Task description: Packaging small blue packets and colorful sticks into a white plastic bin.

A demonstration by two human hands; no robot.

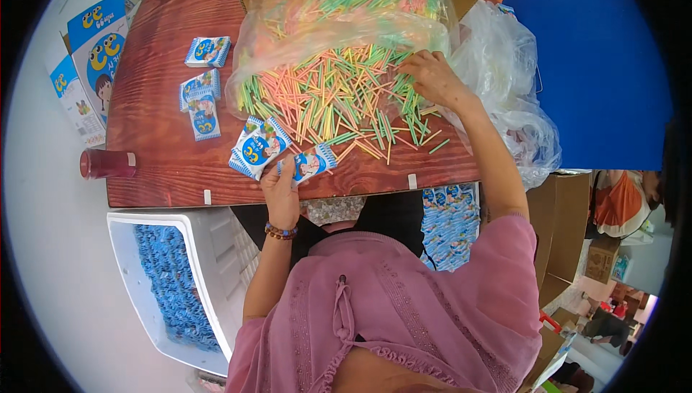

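At the table's near edge my left hand point(280, 195) is closed on a small blue and white packet point(310, 164), with the thumb over it. Beside those fingers, more of the same packets point(259, 149) overlap on the wood. My right hand point(435, 82) reaches over the right side of a heap of thin pink, yellow and green sticks point(331, 97). Its fingers are bent and a little apart, touching the heap; no stick shows clearly between them. The heap spills from a clear plastic bag point(346, 29) lying in an open carton.
More packets point(205, 113) lie on the red-brown table point(155, 141), left of the heap. A red jar point(108, 164) stands at its left edge. Below are a white foam box point(191, 249) full of packets and another packet-filled container point(450, 224). Crumpled plastic point(515, 105) hangs at right.
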